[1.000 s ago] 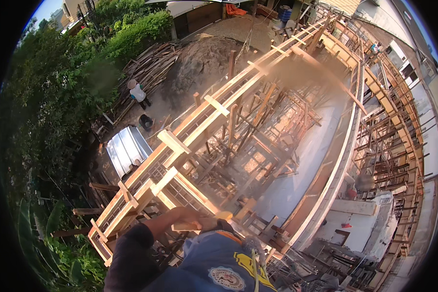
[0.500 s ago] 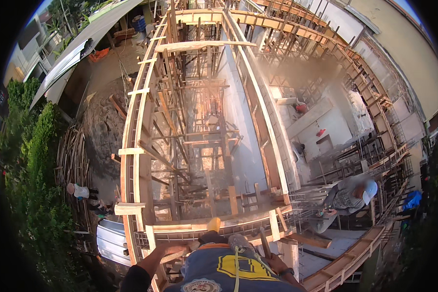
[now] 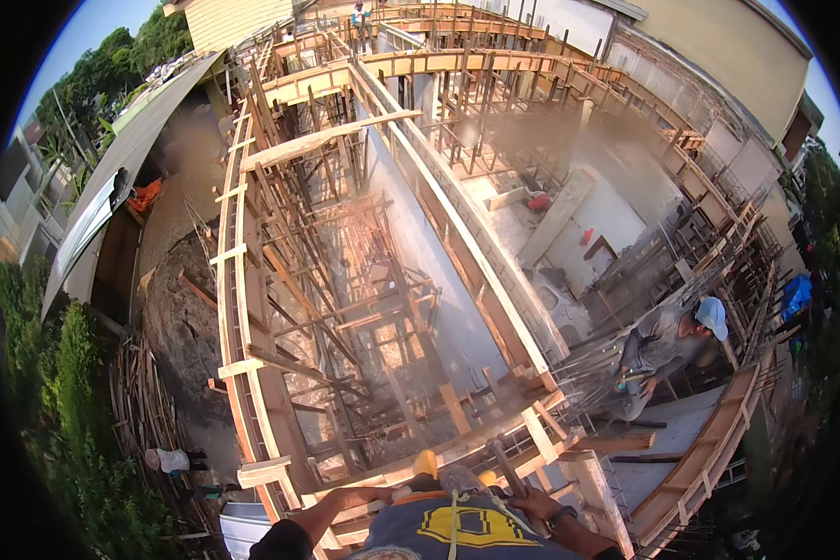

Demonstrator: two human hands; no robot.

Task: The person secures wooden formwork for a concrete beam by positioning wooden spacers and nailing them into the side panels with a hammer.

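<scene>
My left hand (image 3: 375, 496) is bent in at the waist beside the timber formwork; its fingers are small and partly hidden, so their grip is unclear. My right hand (image 3: 535, 504) is closed at the lower end of a brown wooden handle (image 3: 506, 469), which points up and forward. What tool the handle belongs to does not show clearly. Between my hands are my dark shirt with a yellow print (image 3: 476, 525) and a hanging pale cord (image 3: 454, 527). Yellow shoe tips (image 3: 425, 463) stick out ahead of my body, over the formwork beam (image 3: 364, 478).
Long beam forms (image 3: 448, 219) frame a deep bay with props and cross braces below. A crosswise plank (image 3: 331, 138) spans its far part. To the right, a co-worker in a light blue cap (image 3: 667, 350) bends among rebar. Another person (image 3: 171, 460) is far below left, near stacked poles (image 3: 140, 401).
My view has tilted up and turned, so the beams lean leftward and more of the far site shows. The co-worker's head and arms have shifted. My right hand keeps the handle.
</scene>
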